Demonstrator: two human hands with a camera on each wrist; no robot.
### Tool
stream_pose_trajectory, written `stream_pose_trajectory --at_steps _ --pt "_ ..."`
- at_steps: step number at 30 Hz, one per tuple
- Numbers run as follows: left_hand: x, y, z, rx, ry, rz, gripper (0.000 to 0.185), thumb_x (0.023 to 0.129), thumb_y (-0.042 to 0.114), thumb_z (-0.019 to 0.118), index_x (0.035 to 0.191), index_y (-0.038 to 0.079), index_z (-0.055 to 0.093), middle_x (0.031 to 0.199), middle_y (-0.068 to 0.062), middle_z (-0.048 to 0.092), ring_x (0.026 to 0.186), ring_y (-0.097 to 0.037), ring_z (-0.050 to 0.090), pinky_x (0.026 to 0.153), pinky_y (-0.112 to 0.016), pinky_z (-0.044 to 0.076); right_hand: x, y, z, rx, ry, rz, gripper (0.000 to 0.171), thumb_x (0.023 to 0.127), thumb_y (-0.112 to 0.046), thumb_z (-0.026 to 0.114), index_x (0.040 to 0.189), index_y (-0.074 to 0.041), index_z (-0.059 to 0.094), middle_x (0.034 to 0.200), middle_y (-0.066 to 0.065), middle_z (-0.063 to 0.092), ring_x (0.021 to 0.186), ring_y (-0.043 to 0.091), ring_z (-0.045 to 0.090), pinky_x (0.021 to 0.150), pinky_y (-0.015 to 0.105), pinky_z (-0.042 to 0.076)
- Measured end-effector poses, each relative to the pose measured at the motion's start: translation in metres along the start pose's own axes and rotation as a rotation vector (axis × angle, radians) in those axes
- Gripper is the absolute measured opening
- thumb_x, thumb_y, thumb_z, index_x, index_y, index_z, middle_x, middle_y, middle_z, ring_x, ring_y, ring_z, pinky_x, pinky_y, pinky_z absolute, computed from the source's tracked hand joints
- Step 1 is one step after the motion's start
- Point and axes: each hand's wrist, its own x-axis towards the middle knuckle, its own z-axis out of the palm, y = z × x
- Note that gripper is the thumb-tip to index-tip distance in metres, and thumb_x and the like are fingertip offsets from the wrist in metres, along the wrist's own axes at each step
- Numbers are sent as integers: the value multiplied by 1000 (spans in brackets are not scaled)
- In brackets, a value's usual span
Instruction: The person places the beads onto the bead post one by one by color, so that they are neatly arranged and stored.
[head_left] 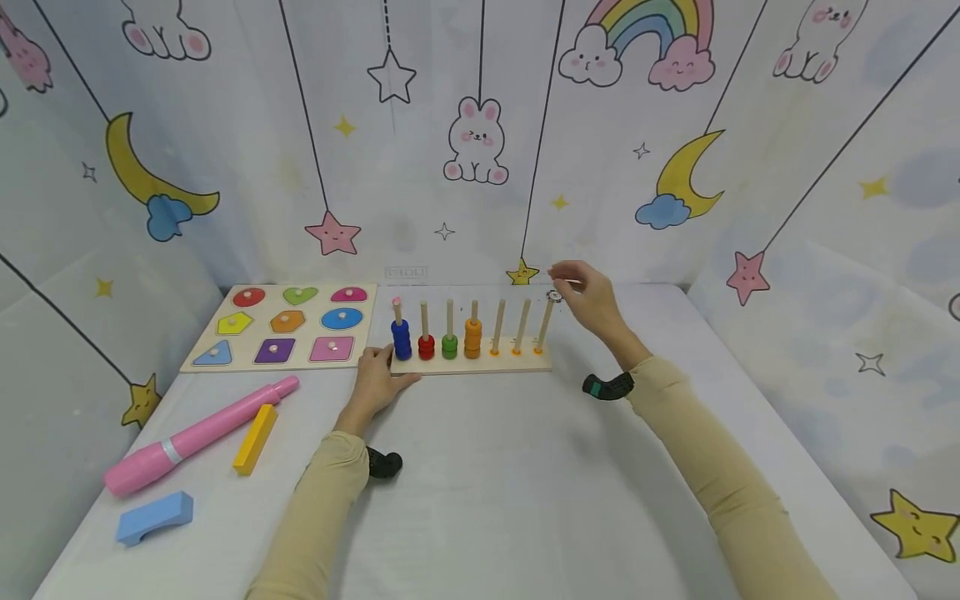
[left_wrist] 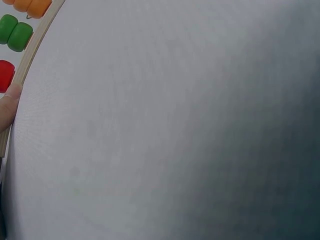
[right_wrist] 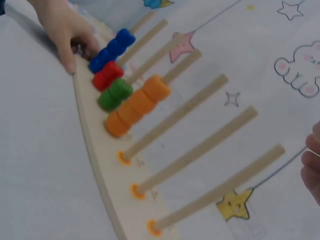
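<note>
Landmark: wooden peg board (head_left: 471, 364), a long base with seven upright pegs, lying on the white table (head_left: 487, 483) near the back wall.
Beads on pegs, counted from the board's left end: blue stack (head_left: 401, 339) on the first, red beads (head_left: 426, 347) on the second, green beads (head_left: 449, 346) on the third, orange stack (head_left: 472, 338) on the fourth; the three pegs at the right end bare except for small orange collars at their feet.
Left hand (head_left: 377, 380): resting against the board's left front corner, just beside the blue stack; fingers laid on the wooden edge, thumb along the front rim, not curled round anything; thumb tip seen touching the board's edge in the left wrist view.
Right hand (head_left: 588, 293): raised just right of the last peg, above the board's right end; fingertips drawn together, pinching a small pale ring (head_left: 554, 296) close beside the top of the last peg; ring too small to tell colour or whether it touches the peg.
Shape puzzle (head_left: 285, 327): flat on the table, directly left of the board, nine coloured pieces seated in it.
Pink cylinder (head_left: 198, 435): well left and in front of the board.
Yellow bar (head_left: 255, 438): beside the pink cylinder, on the side nearer the board.
Blue block (head_left: 154, 517): furthest from the board, at the table's front left.
</note>
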Motion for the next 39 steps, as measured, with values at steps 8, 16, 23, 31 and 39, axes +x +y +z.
stream_pose_trajectory --at_steps 8,16,23,31,39 --pt "-1 -1 0 1 8 18 84 81 32 76 139 -12 34 128 -31 36 119 -41 35 100 -49 33 -50 45 -33 -104 -79 149 26 95 -15 58 118 -4 59 113 9 63 104 23 59 89 39 48" --pt "-1 -1 -1 -8 8 22 83 81 31 76 139 -12 34 127 -30 37 119 -41 35 100 -49 33 -102 72 -63 -130 -155 206 24 93 -11 61 115 -3 60 111 12 64 100 26 60 84 21 48" --pt "0 -3 -2 -7 15 35 84 81 31 76 139 -13 34 126 -31 37 118 -42 35 100 -49 33 -131 85 -83 -177 -225 220 25 92 -11 62 116 -3 60 111 13 64 101 29 60 83 20 48" --pt "-1 -1 -2 -22 12 35 82 81 29 76 138 -13 35 126 -32 37 118 -42 35 99 -50 33 -157 93 -93 -169 -287 260 28 93 -18 62 118 -6 61 113 11 64 102 28 60 83 17 47" --pt "-1 -1 -2 -28 10 28 83 81 29 76 139 -13 34 127 -31 36 118 -42 34 100 -49 33 -168 88 -95 -178 -292 232 27 90 0 57 116 -3 62 112 14 64 104 31 59 82 11 43"
